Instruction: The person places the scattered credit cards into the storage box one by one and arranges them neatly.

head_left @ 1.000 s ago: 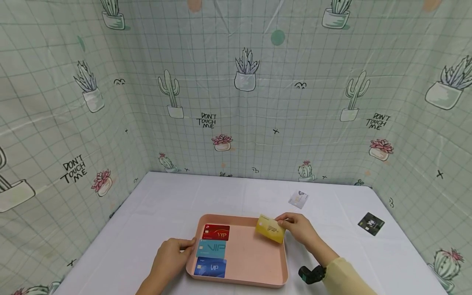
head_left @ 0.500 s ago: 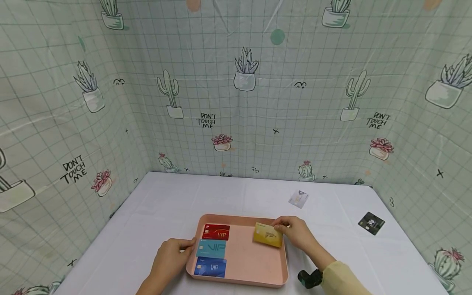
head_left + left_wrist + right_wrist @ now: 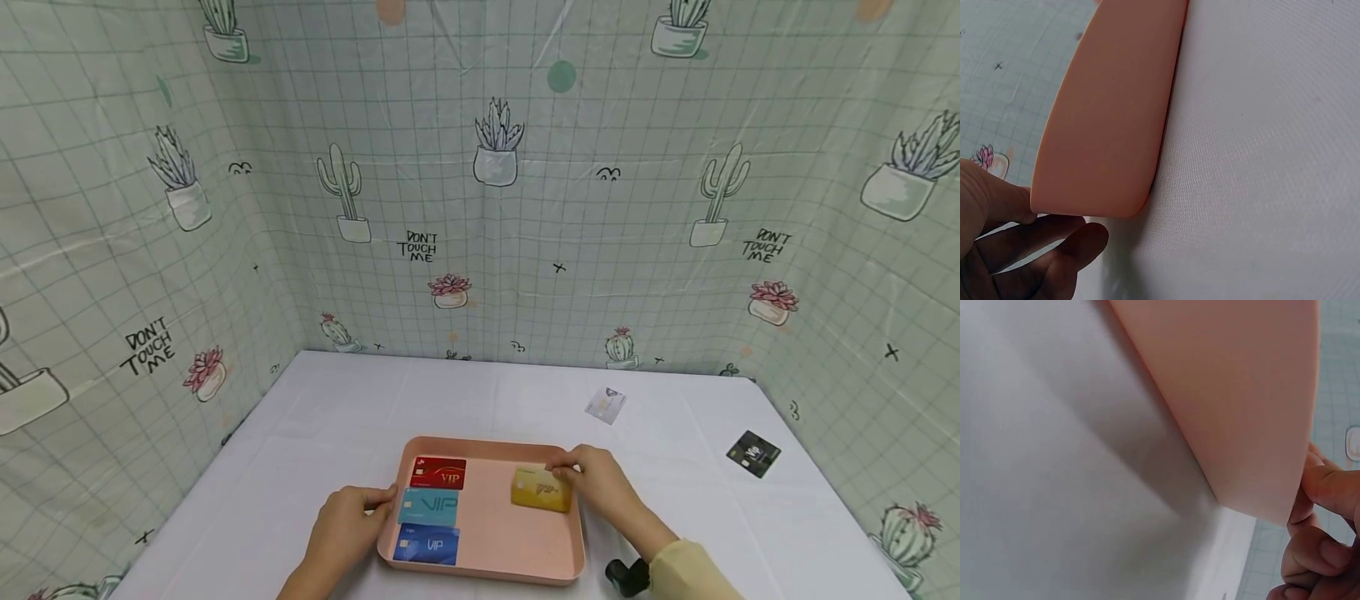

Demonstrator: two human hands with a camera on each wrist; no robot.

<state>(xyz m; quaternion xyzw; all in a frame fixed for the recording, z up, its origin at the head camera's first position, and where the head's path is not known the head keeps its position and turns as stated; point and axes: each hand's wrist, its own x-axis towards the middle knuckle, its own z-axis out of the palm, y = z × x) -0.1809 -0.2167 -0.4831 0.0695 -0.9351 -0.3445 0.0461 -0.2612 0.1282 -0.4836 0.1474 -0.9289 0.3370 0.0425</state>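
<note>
In the head view, my right hand [image 3: 602,483] pinches a yellow VIP card [image 3: 537,495] by its upper right corner, low over the right part of a pink tray [image 3: 504,542]. My left hand [image 3: 341,527] holds the tray's left edge; in the left wrist view its thumb [image 3: 1013,201] lies at the rim and the fingers curl against the outer wall. Down the tray's left side lie a red card [image 3: 429,475], a teal card [image 3: 426,508] and a blue card [image 3: 420,546]. The tray wall [image 3: 1254,412] hides the yellow card from the right wrist view.
Beyond the tray on the white table [image 3: 360,400] lies a silver-grey card [image 3: 605,405]. Farther right is a black VIP card [image 3: 753,454]. A black device [image 3: 627,577] sits at my right wrist. Cactus-print cloth [image 3: 525,233] walls in the table's back and sides.
My right hand has brought the yellow card down and slightly left into the tray, turning it closer to level with the tray's edges. The left hand has stayed at the tray's edge.
</note>
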